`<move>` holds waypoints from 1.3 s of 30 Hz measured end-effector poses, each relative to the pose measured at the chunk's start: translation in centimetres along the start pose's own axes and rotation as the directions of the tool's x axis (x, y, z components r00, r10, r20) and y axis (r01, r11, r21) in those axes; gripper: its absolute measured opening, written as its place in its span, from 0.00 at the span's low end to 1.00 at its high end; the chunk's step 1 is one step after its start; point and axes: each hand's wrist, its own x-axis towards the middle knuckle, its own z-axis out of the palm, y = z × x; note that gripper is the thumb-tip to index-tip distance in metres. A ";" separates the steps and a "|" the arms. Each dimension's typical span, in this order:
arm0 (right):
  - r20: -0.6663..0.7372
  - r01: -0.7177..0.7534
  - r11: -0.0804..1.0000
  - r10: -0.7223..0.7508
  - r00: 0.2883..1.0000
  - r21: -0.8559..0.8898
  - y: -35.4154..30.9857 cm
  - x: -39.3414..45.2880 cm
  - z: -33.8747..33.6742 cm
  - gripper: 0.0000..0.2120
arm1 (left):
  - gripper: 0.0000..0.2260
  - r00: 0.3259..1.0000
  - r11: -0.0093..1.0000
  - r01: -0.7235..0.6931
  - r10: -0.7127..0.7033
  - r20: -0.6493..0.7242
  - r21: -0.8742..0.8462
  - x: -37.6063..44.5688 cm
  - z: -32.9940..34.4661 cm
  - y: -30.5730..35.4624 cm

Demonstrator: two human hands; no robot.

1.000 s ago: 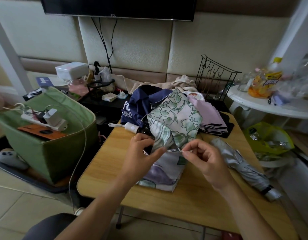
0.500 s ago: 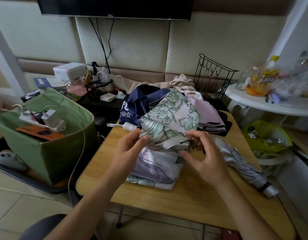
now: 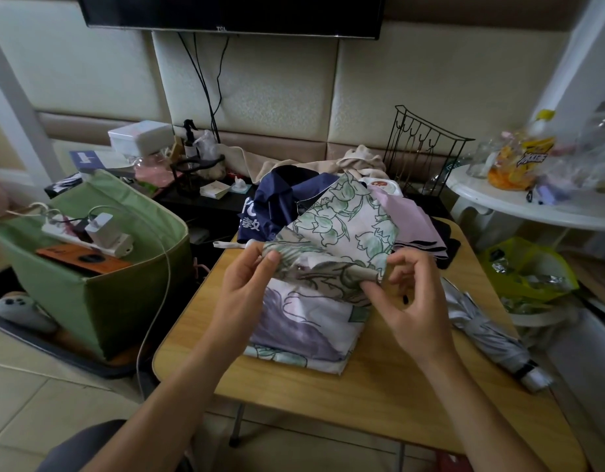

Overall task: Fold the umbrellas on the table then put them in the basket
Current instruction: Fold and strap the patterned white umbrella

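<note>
**Both hands on the floral umbrella**

My left hand (image 3: 250, 284) pinches a fold of the floral umbrella (image 3: 331, 253) between thumb and fingers at its left edge. My right hand (image 3: 410, 301) pinches the rolled fabric at its right edge, thumb against the cloth, other fingers curled loosely above; I think the strap is under that thumb, but the view is too poor to be sure. The umbrella sits mid-table (image 3: 379, 386), its lower canopy spread flat on the wood.

At 12 o'clock from it lies a navy umbrella (image 3: 277, 202), touching it; at 1 o'clock a pink umbrella (image 3: 410, 219), partly tucked under it. At 4 o'clock a grey umbrella (image 3: 488, 332), already rolled, lies along the table's right edge. The green basket (image 3: 100, 294) stands on the floor at 9 o'clock, apart from the table, with a power strip (image 3: 89, 233) across its top.
</note>
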 end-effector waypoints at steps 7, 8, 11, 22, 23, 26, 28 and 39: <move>0.086 0.116 0.993 -0.118 0.989 0.034 -1.0 -0.4 0.3 0.12 | 0.07 1.000 0.999 -0.004 0.003 0.001 0.039 0.0 0.3 0.4; 0.107 0.112 0.993 -0.116 0.987 0.049 -1.2 -0.4 0.3 0.12 | 0.06 1.000 0.999 -0.002 0.001 0.001 0.037 0.0 0.3 0.4; 0.167 0.107 0.990 -0.121 0.979 0.087 -1.5 -0.4 0.4 0.11 | 0.08 1.000 1.000 0.000 0.000 -0.008 0.010 -0.1 0.0 0.4; 0.230 0.046 0.993 -0.071 0.970 0.112 -1.7 -0.5 0.1 0.08 | 0.04 0.999 0.999 0.030 -0.031 0.010 0.037 0.4 -1.3 0.0; 0.232 0.052 0.994 -0.074 0.970 0.101 -1.7 -0.5 0.1 0.07 | 0.05 0.999 0.999 0.033 -0.033 -0.004 0.037 0.4 -1.5 -0.1; 0.194 0.078 0.996 -0.085 0.977 0.044 -1.6 -0.5 0.2 0.05 | 0.08 0.998 1.000 0.012 -0.011 -0.054 0.020 0.4 -1.4 -0.1; 0.185 0.082 0.996 -0.089 0.979 0.043 -1.5 -0.4 0.1 0.06 | 0.08 0.997 1.000 -0.008 0.010 -0.070 0.030 0.3 -1.3 -0.1; 0.528 -0.146 0.986 0.083 0.845 0.079 -1.8 -1.0 0.7 0.11 | 0.06 0.995 0.982 -0.004 -0.015 0.099 0.190 -0.2 -1.2 -1.1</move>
